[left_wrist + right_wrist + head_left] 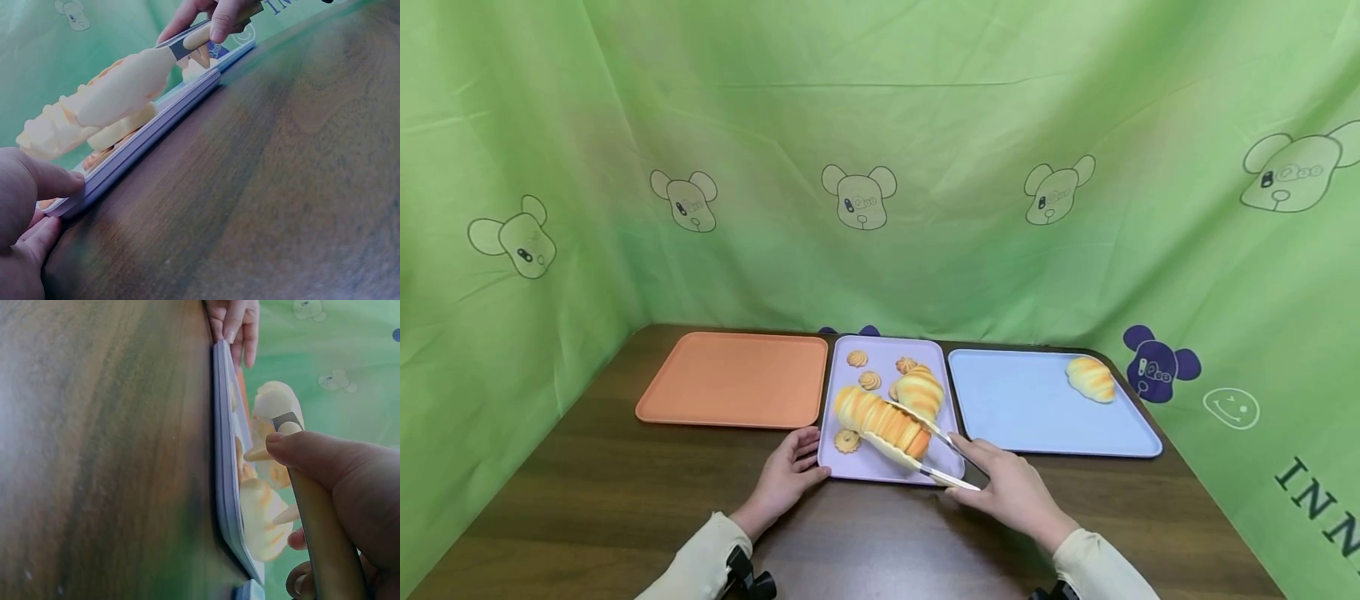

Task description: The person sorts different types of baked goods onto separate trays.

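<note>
My left hand holds the front left corner of the lilac tray, thumb on its rim and fingers along its side. In my right hand is a pair of tongs with pale tips and handles. Between the tong tips is a long ridged bread, golden and orange; the left wrist view shows it raised and tilted above the tray. Behind it on the tray lies a rounded striped bread. Several small cookies lie around, one partly hidden behind the breads.
An orange tray lies to the left of the lilac one. To the right is a blue tray with one striped bread near its far right corner. The brown wooden table runs back to a green printed curtain.
</note>
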A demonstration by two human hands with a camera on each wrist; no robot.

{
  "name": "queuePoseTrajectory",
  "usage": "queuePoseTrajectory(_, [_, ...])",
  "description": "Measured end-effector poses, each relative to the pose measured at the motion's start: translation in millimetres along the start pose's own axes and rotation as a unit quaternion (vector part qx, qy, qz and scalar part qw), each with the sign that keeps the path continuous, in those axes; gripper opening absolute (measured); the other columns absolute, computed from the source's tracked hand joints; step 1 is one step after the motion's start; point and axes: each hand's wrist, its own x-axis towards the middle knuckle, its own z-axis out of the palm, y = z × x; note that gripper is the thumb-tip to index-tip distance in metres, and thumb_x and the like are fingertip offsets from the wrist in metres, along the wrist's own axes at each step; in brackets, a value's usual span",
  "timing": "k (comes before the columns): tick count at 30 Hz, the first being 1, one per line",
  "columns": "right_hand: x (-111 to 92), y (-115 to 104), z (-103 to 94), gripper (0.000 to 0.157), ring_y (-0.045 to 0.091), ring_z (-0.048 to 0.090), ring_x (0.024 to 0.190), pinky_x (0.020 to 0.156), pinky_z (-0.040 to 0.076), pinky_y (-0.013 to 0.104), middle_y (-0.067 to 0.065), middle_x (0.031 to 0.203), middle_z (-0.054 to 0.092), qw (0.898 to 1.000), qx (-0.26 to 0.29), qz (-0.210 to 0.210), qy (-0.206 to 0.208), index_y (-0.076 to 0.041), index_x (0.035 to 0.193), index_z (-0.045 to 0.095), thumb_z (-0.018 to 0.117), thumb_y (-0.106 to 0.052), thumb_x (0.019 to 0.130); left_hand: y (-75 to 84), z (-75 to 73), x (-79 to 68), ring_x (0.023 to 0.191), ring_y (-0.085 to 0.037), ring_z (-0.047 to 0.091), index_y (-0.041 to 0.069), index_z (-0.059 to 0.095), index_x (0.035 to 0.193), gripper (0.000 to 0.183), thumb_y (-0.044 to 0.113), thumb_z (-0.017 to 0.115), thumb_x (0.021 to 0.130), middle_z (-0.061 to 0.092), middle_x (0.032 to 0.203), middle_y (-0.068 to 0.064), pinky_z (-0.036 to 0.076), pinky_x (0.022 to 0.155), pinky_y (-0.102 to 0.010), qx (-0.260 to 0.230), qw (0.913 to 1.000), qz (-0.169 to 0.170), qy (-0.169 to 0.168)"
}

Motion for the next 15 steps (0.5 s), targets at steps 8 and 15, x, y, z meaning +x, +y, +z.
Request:
queuePoseTrajectory(8, [-1.6,6.8,-13.2,0.07,0.017,0.063,0.075,0.06,0.054,0.034,-0.002,0.097,0.068,1.0,-0.003,0.003,0.026,-0.007,0.133,0.064,0.086,-0.035,0.073,4.1,0.3,-2.0,0.125,-0.048,0.05,-0.015,0.046,0.131,0.059,-0.018,0.072,0.079,0.051,0.133,-0.035,0.052,0.1,-0.043,-0.007,1.0,-0.005,0.001])
queuePoseTrajectory(15, [-2.8,17.3,-23.8,0.072,0.022,0.065,0.079,0.065,0.057,0.041,0.004,0.101,0.069,0.999,-0.009,0.015,0.035,-0.005,0.134,0.062,0.087,-0.035,0.073,3.1,0.4,-2.4,0.125,-0.047,0.05,-0.015,0.046,0.132,0.059,-0.017,0.072,0.079,0.051,0.134,-0.035,0.052,0.1,-0.043,-0.008,1.0,-0.005,0.002])
